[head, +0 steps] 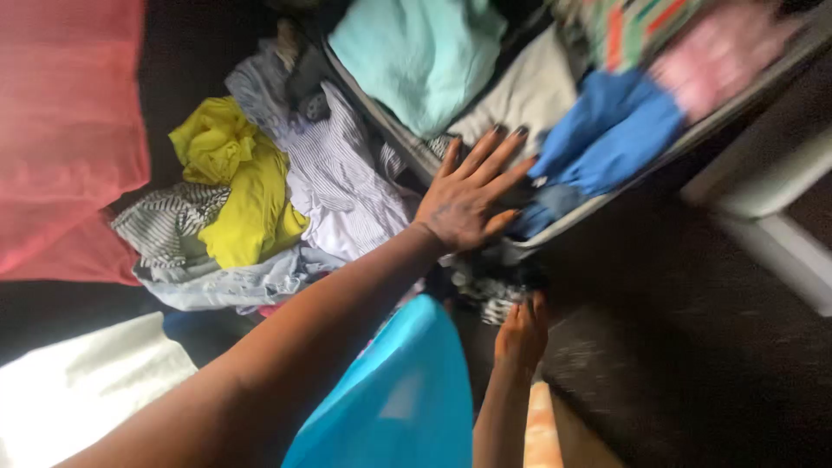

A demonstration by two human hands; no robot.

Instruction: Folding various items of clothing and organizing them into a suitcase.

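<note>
Under our left hand, fingers spread wide and flat, lies folded clothing in the suitcase: soft, light, best gripped along folds. Our right hand touches patterned fabric below; its grip we cannot tell.

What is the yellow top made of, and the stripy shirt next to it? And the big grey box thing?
The yellow top looks like soft, matt cloth, perhaps cotton: it crumples into loose folds. The stripy shirt seems thin woven cloth, since it lies flat with fine creases. The grey box, probably a suitcase, shows a smooth, stiff edge, maybe plastic or coated fabric; blur leaves that open. The left hand rests flat there.
</note>
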